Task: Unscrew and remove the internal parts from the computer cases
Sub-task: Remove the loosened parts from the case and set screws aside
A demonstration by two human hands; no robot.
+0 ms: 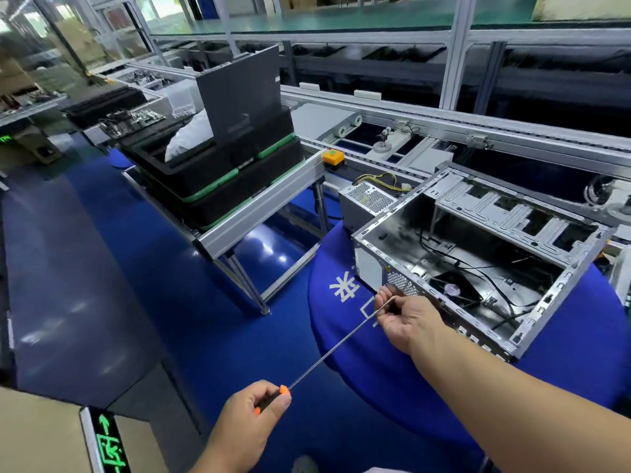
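1. We find the case (478, 261) at right of centre, open side up, on a blue round table (392, 387). Inside: loose black cables and a fan (452, 288) near the front wall.
2. Left hand (259, 407), lower centre, is wrapped round the handle of a long screwdriver (327, 353); orange handle shows between the fingers.
3. Right hand (406, 319) pinches the shaft near the tip, just beside the case's front perforated corner. Tip itself is hidden behind the fingers; we cannot tell if it meets a screw.
4. Shaft runs diagonally from lower centre up-right, between both hands.
5. PSU (368, 203), grey w/ mesh top and yellow wires, sits just behind the case's left corner, centre of frame.
6. Stacked black trays (218, 175) w/ green trim rest on an aluminium stand, upper left of centre; a dark panel (239, 97) stands upright in the top tray beside a white bag (191, 134).
7. A circuit board (133, 121) lies further left on another stack.
8. Conveyor frame (444, 121) crosses the upper right; an orange button (333, 158) is mounted at its near end.
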